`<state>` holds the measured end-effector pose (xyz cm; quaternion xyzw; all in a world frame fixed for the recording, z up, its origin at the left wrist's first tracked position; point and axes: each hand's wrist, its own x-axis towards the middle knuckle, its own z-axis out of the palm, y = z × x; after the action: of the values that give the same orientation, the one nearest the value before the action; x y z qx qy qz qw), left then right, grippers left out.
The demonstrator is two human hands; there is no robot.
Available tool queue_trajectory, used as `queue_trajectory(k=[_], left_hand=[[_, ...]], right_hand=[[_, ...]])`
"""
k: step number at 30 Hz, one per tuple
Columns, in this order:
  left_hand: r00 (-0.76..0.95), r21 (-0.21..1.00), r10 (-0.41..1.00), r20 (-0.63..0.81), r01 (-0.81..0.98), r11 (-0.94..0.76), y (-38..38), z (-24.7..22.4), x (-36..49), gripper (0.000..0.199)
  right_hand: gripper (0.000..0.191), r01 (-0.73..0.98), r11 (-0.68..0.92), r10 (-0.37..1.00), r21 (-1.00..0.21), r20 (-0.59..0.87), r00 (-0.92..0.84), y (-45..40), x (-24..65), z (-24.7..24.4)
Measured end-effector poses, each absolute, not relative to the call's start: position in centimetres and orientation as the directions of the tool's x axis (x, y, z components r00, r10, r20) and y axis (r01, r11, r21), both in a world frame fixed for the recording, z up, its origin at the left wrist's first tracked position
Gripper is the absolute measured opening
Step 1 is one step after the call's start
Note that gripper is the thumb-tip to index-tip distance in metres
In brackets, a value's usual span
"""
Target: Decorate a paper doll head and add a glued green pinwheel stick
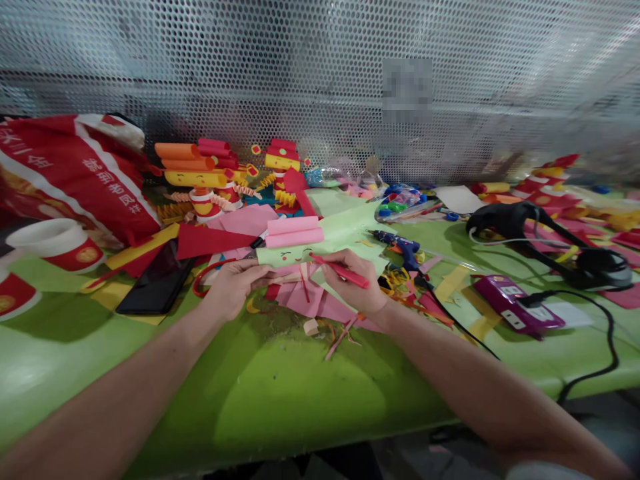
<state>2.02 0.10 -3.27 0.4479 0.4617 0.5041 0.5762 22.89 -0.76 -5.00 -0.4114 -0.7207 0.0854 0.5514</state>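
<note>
My left hand (234, 287) is closed on the lower left side of a pale green paper piece (273, 257) with a smiling face drawn on it. Two pink paper rolls (295, 232) sit along its top. In my right hand (359, 287) is a red marker (354, 275), its tip at the face's right cheek. A red dot shows on the left cheek. Cut pink paper (305, 298) lies below the hands, with a small beige block (311, 327) in front. A glue gun (397, 245) rests just right of my right hand.
Finished paper figures (196, 179) stand at the back left. A black phone (157, 280), paper cups (60, 247) and a red bag (75, 173) are on the left. To the right are a purple power strip (517, 305), its cable and a black headset (545, 247). A perforated metal panel (300, 73) rises behind.
</note>
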Motion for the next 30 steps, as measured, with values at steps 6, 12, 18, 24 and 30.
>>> queue_trajectory(k=[6,12,18,24,30], left_hand=[[0.070,0.980,0.994,-0.079,-0.175,0.090,0.1,-3.2,2.0,0.013],[0.067,0.981,0.995,-0.078,-0.172,0.089,0.0,-3.2,2.1,0.013],[0.068,0.982,0.995,-0.071,-0.169,0.082,0.0,-3.3,2.0,0.012],[0.066,0.984,0.995,-0.080,-0.154,0.089,0.1,-3.3,2.0,0.012],[0.079,0.981,0.991,-0.112,-0.153,0.123,-0.3,-3.5,2.6,0.015]], right_hand=[[0.004,0.496,0.653,0.680,-0.572,0.731,-0.052,-0.8,22.9,-4.8],[0.003,0.509,0.653,0.671,-0.561,0.740,-0.045,-0.8,22.9,-4.8],[0.003,0.514,0.652,0.678,-0.558,0.732,-0.066,-0.8,23.0,-4.8],[0.001,0.538,0.652,0.654,-0.534,0.755,-0.043,-0.9,23.1,-4.8],[0.006,0.489,0.733,0.602,-0.472,0.785,-0.144,-1.8,22.3,-4.6]])
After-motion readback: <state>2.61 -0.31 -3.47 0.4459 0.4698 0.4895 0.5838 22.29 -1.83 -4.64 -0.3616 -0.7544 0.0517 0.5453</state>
